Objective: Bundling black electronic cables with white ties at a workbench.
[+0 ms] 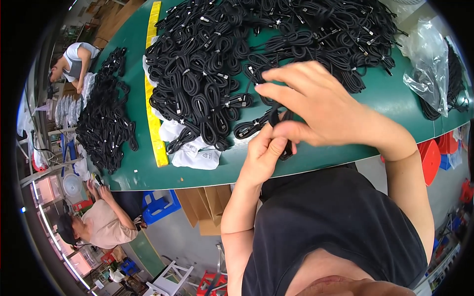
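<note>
My left hand (pixel 260 157) is closed around a coiled black cable (pixel 286 152) near the front edge of the green table. A black band or loop of this bundle (pixel 274 114) sticks up above my left thumb. Over it is my right hand (pixel 316 101), its fingers bent and spread apart. My right thumb lies close to the left one, and whether it touches the bundle is hard to see. Past my hands lies a wide heap of bundled black cables (pixel 197 93) with silvery plugs. One separate cable bundle (pixel 249 129) rests just left of my left hand.
A yellow strip (pixel 154 98) crosses the green table (pixel 133 180), with another cable pile (pixel 103 118) beyond it. White bags (pixel 197 154) lie under the heap's near edge; a clear plastic bag (pixel 427 64) is at right. Two people work at left. Red stools (pixel 428 160) stand at right.
</note>
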`<state>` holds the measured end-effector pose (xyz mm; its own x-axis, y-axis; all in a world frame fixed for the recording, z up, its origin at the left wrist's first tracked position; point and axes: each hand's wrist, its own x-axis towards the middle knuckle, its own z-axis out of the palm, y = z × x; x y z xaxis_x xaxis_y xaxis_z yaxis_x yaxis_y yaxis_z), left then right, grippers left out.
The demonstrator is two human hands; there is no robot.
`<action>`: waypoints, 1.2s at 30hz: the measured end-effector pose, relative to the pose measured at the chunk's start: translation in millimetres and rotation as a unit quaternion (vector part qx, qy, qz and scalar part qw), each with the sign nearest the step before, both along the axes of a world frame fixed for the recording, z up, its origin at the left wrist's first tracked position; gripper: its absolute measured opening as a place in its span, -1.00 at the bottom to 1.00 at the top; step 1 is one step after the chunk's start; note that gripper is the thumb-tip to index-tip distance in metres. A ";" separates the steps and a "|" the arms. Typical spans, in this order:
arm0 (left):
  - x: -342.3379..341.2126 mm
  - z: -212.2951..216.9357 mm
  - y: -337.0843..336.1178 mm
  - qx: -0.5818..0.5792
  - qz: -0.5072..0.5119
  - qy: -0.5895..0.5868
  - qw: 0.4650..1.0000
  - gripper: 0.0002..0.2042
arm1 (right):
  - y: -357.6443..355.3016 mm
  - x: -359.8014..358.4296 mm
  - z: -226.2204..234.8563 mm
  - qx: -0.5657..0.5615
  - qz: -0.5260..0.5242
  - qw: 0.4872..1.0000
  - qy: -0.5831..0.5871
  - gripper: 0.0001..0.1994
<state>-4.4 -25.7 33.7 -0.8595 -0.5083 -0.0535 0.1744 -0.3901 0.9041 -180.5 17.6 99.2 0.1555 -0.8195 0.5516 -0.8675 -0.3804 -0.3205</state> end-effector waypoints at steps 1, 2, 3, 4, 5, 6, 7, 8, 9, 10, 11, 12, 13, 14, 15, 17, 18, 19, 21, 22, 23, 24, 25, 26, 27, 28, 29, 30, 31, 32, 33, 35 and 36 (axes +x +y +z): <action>-0.9 -1.2 -0.6 -0.095 -0.011 -0.007 0.995 -0.63 | -3.1 -4.0 -2.6 0.128 0.029 0.991 -0.040 -0.61; -1.5 4.0 0.0 -0.064 -0.001 -0.016 0.998 -0.63 | -8.7 -9.8 -10.6 0.197 0.078 0.966 -0.148 -0.68; -0.6 2.0 0.1 -0.033 0.025 -0.025 0.999 -0.65 | -13.4 -13.7 -18.5 0.263 0.126 0.922 -0.253 -0.76; -2.4 2.1 1.5 -0.039 0.069 -0.027 0.996 -0.66 | -14.0 -14.4 -23.0 0.179 0.122 0.945 -0.244 -0.86; -4.8 1.8 2.8 -0.045 0.112 -0.030 0.992 -0.68 | -12.3 -16.3 -23.4 0.179 0.122 0.946 -0.243 -0.86; -2.7 -0.4 3.9 -0.044 0.114 -0.032 0.992 -0.68 | -8.8 -13.6 -21.7 0.202 0.098 0.938 -0.265 -0.85; -0.3 -4.0 4.8 -0.072 0.135 -0.051 0.987 -0.68 | -5.9 -10.4 -21.0 0.225 0.073 0.929 -0.286 -0.84; 1.7 -6.1 5.6 -0.100 0.154 -0.070 0.980 -0.67 | -5.2 -5.3 -23.0 0.242 0.062 0.910 -0.331 -0.79; 2.5 -5.5 4.1 -0.100 0.154 -0.071 0.980 -0.67 | -6.0 -3.2 -25.5 0.242 0.062 0.909 -0.332 -0.79; 3.7 -4.0 1.9 -0.108 0.170 -0.090 0.975 -0.71 | -6.7 -1.5 -28.8 0.169 0.064 0.931 -0.317 -0.75; 3.9 -2.6 0.5 -0.115 0.186 -0.108 0.970 -0.74 | -6.9 0.6 -32.9 0.095 0.066 0.947 -0.300 -0.70; 0.0 -1.9 -0.1 -0.056 0.190 -0.096 0.975 -0.70 | -6.2 5.1 -39.2 0.051 0.061 0.967 -0.242 -0.65; -1.6 1.3 -2.2 -0.056 0.191 -0.096 0.975 -0.70 | -5.4 7.3 -44.7 0.008 0.031 0.988 -0.148 -0.67; -2.6 5.3 -4.7 0.056 0.169 -0.077 0.981 -0.66 | -6.1 6.6 -47.5 -0.040 0.012 0.995 -0.089 -0.66; -3.1 8.1 -5.8 0.168 0.146 -0.056 0.973 -0.62 | -6.4 5.3 -48.3 -0.088 -0.007 0.996 -0.028 -0.65; -7.2 4.6 -0.7 0.156 0.093 -0.047 0.982 -0.53 | -6.3 -3.7 -50.7 -0.098 -0.007 0.995 -0.001 -0.64; -13.6 8.5 3.2 0.142 0.138 -0.064 0.978 -0.51 | -5.8 -7.1 -52.5 -0.106 -0.008 0.994 0.026 -0.63; -18.2 11.7 5.3 0.129 0.181 -0.082 0.972 -0.49 | -5.1 -7.2 -52.3 -0.105 -0.010 0.994 0.027 -0.63; -16.5 6.4 4.3 0.016 0.278 -0.058 0.959 -0.54 | -5.1 -3.9 -49.7 -0.123 -0.053 0.991 0.029 -0.64; -18.3 9.2 7.4 -0.076 0.329 -0.096 0.936 -0.62 | -6.6 0.3 -48.1 -0.124 -0.052 0.991 0.028 -0.64; -17.5 3.4 3.9 -0.076 0.330 -0.097 0.936 -0.62 | -8.4 5.5 -46.2 -0.094 -0.062 0.993 -0.027 -0.65; -12.3 -7.9 -3.0 -0.199 0.340 -0.103 0.913 -0.65 | -9.9 11.7 -44.0 -0.063 -0.069 0.992 -0.081 -0.65; -10.5 -18.3 -9.1 -0.318 0.340 -0.106 0.879 -0.68 | -8.2 11.4 -45.4 -0.063 -0.071 0.992 -0.080 -0.65; -8.0 -24.2 -12.5 -0.259 0.334 -0.100 0.901 -0.70 | -5.5 10.4 -48.3 -0.031 -0.057 0.995 -0.073 -0.66; -7.9 -22.1 -11.4 -0.259 0.332 -0.100 0.901 -0.70 | -2.6 8.8 -50.3 0.002 -0.044 0.997 -0.068 -0.67; -7.8 -17.2 -9.0 -0.183 0.272 -0.138 0.935 -0.71 | -2.8 5.5 -50.6 0.001 -0.039 0.997 -0.059 -0.67; -8.9 -12.2 -7.1 -0.105 0.208 -0.175 0.957 -0.71 | -4.3 2.1 -50.1 0.002 -0.041 0.997 -0.060 -0.67; -10.4 -6.1 -6.6 -0.058 0.168 -0.206 0.962 -0.70 | -7.4 -0.4 -47.9 0.018 -0.047 0.997 -0.057 -0.67; -9.0 -23.7 -8.1 -0.207 0.156 -0.197 0.946 -0.70 | -10.3 -2.5 -45.8 0.033 -0.053 0.997 -0.055 -0.67; -10.0 -25.7 -4.9 -0.310 0.163 -0.170 0.921 -0.70 | -12.7 -3.9 -44.0 0.060 -0.071 0.995 -0.040 -0.66; -12.3 -23.4 -3.5 -0.409 0.169 -0.142 0.886 -0.69 | -16.0 -4.3 -39.9 0.060 -0.071 0.995 -0.040 -0.66; -8.6 -17.4 -2.8 -0.386 0.137 -0.164 0.898 -0.67 | -21.0 -5.5 -27.5 0.214 -0.080 0.971 -0.065 -0.63; -5.4 -13.1 -6.0 -0.204 0.102 -0.153 0.961 -0.66 | -19.5 -6.6 -22.8 0.201 -0.068 0.973 -0.088 -0.60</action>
<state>-9.7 -31.7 20.6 -0.7155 -0.6969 -0.0482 -0.0894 0.0229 0.9957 -187.1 -1.9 76.4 -0.0367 -0.9810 0.1903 -0.8193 -0.0795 -0.5678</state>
